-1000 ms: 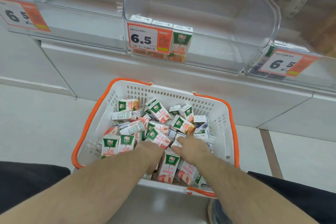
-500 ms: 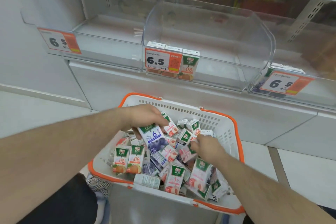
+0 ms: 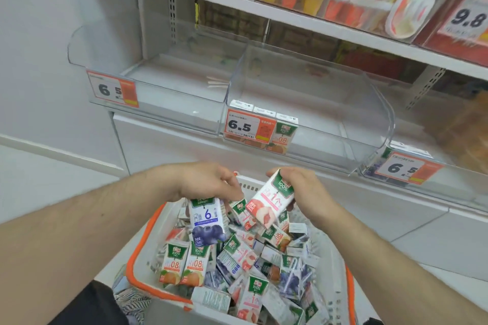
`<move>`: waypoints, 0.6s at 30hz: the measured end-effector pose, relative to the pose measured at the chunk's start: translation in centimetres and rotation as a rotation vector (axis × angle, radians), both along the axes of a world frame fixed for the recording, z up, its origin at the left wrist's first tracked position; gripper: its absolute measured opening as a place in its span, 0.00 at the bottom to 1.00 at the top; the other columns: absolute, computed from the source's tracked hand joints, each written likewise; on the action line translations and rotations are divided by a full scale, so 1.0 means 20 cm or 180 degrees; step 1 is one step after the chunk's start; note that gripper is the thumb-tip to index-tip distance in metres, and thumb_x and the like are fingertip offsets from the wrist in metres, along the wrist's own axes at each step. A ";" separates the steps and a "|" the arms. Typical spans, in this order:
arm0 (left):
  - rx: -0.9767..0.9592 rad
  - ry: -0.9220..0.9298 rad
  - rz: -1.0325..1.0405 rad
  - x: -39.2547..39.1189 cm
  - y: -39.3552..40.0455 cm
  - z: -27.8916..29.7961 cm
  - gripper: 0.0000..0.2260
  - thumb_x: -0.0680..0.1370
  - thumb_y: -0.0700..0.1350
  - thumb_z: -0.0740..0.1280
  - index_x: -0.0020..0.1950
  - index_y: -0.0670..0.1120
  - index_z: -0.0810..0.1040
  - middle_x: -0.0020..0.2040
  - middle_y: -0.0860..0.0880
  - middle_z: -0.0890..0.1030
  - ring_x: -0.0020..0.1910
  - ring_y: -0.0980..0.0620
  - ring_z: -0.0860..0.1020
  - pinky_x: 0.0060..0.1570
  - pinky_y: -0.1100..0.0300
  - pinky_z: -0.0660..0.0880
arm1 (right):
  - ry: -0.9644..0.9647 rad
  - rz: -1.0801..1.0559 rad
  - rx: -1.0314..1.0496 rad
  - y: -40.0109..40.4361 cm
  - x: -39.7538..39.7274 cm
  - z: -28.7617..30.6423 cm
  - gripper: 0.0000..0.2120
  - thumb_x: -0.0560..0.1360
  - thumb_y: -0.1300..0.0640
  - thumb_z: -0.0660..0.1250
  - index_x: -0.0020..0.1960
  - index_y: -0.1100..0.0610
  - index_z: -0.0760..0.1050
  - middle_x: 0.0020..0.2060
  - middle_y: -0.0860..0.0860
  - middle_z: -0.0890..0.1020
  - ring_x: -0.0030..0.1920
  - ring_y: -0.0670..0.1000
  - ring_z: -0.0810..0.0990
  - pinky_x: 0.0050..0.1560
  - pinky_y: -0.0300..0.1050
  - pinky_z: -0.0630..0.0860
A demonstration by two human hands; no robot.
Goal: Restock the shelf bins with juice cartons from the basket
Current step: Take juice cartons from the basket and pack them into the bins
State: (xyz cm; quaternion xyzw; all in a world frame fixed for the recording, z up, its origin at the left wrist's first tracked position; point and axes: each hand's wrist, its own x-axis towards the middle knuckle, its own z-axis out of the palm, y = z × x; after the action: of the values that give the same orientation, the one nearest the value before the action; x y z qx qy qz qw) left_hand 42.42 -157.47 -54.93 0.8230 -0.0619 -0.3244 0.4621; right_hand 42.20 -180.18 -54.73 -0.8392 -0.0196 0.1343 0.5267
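Store aisle, clear shelf bins at knee height. Middle bin [image 3: 303,113] nearly bare: three orange cartons [image 3: 286,132] at front. Left bin [image 3: 158,92] apparently empty, glare. Basket [image 3: 137,269] heaped with cartons. Left hand [image 3: 208,181] grips blueberry carton [image 3: 207,219]; right hand [image 3: 303,187] grips peach carton [image 3: 269,199], both just above basket. Barely started.

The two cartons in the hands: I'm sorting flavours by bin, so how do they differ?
The blueberry carton in the left hand has blue print, a "6" and blueberries; the peach carton in the right hand has pink print, a "1" and a peach. The blueberry carton hangs nearly upright; the peach carton is tilted. Both have a green "100%" top and are held above the basket.
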 end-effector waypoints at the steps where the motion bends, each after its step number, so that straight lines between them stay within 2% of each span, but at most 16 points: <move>1: -0.0015 -0.0048 -0.0035 0.00 0.00 0.01 0.17 0.71 0.60 0.73 0.52 0.50 0.81 0.43 0.48 0.84 0.38 0.52 0.81 0.41 0.57 0.76 | -0.0066 0.0045 0.0052 0.03 0.00 0.04 0.16 0.83 0.59 0.55 0.50 0.62 0.81 0.31 0.54 0.78 0.30 0.48 0.72 0.26 0.38 0.68; 2: -0.0064 -0.0038 -0.0091 0.00 -0.01 0.02 0.22 0.69 0.64 0.72 0.53 0.49 0.81 0.46 0.46 0.85 0.41 0.51 0.81 0.45 0.55 0.76 | -0.0129 0.0101 0.0115 0.07 0.00 0.08 0.16 0.83 0.60 0.55 0.50 0.61 0.81 0.31 0.53 0.78 0.29 0.47 0.73 0.26 0.38 0.68; 4: -0.0299 0.0074 -0.0210 -0.01 -0.01 0.04 0.26 0.68 0.62 0.73 0.57 0.44 0.80 0.51 0.40 0.84 0.44 0.47 0.81 0.48 0.52 0.77 | -0.0235 0.0246 0.0229 0.14 0.01 0.14 0.15 0.83 0.60 0.56 0.49 0.58 0.82 0.32 0.53 0.79 0.30 0.46 0.73 0.27 0.37 0.69; 7: -0.0514 0.0067 -0.0140 0.00 0.04 0.07 0.19 0.73 0.53 0.74 0.57 0.41 0.80 0.51 0.38 0.84 0.45 0.43 0.81 0.48 0.50 0.78 | -0.0149 0.0290 0.0424 0.21 0.04 0.18 0.16 0.84 0.54 0.54 0.51 0.53 0.82 0.35 0.55 0.79 0.32 0.48 0.74 0.30 0.38 0.70; 9: -0.0573 -0.0029 0.0025 0.02 0.10 0.09 0.12 0.76 0.49 0.72 0.55 0.44 0.80 0.48 0.41 0.85 0.42 0.46 0.82 0.44 0.54 0.79 | 0.0084 0.0255 0.0619 0.24 0.07 0.20 0.22 0.84 0.45 0.49 0.58 0.52 0.80 0.37 0.55 0.81 0.34 0.51 0.75 0.33 0.42 0.71; 11: -0.0665 -0.0112 0.0143 0.04 0.16 0.10 0.06 0.77 0.47 0.70 0.52 0.48 0.81 0.45 0.44 0.86 0.40 0.49 0.82 0.40 0.57 0.79 | 0.0189 0.0173 0.0783 0.27 0.10 0.21 0.25 0.83 0.42 0.47 0.61 0.54 0.78 0.38 0.52 0.83 0.35 0.51 0.74 0.34 0.43 0.70; 13: -0.0731 -0.0192 0.0256 0.05 0.21 0.11 0.06 0.77 0.48 0.70 0.51 0.49 0.81 0.47 0.44 0.86 0.42 0.48 0.82 0.42 0.56 0.79 | 0.0164 0.0239 0.0800 0.31 0.13 0.22 0.25 0.83 0.42 0.49 0.62 0.56 0.78 0.39 0.52 0.83 0.37 0.51 0.75 0.36 0.44 0.70; 16: -0.0812 -0.0244 0.0400 0.06 0.28 0.11 0.10 0.76 0.48 0.71 0.56 0.47 0.81 0.49 0.43 0.86 0.46 0.44 0.83 0.48 0.51 0.79 | 0.0089 0.0485 0.0750 0.42 0.17 0.24 0.21 0.80 0.42 0.57 0.56 0.58 0.79 0.43 0.58 0.83 0.41 0.53 0.79 0.43 0.47 0.73; 18: -0.0930 -0.0262 0.0551 0.07 0.33 0.12 0.14 0.74 0.50 0.74 0.56 0.45 0.81 0.50 0.42 0.85 0.49 0.39 0.83 0.52 0.47 0.78 | 0.0069 0.0541 0.0839 0.49 0.19 0.28 0.15 0.81 0.49 0.59 0.53 0.58 0.79 0.43 0.59 0.84 0.43 0.57 0.80 0.44 0.51 0.74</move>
State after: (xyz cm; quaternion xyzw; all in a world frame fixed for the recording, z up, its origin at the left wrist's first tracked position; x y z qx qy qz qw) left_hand 43.90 -150.80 -52.52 0.7620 -0.0562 -0.2370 0.6000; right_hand 46.01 -170.43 -49.21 -0.7566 -0.1023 0.1836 0.6192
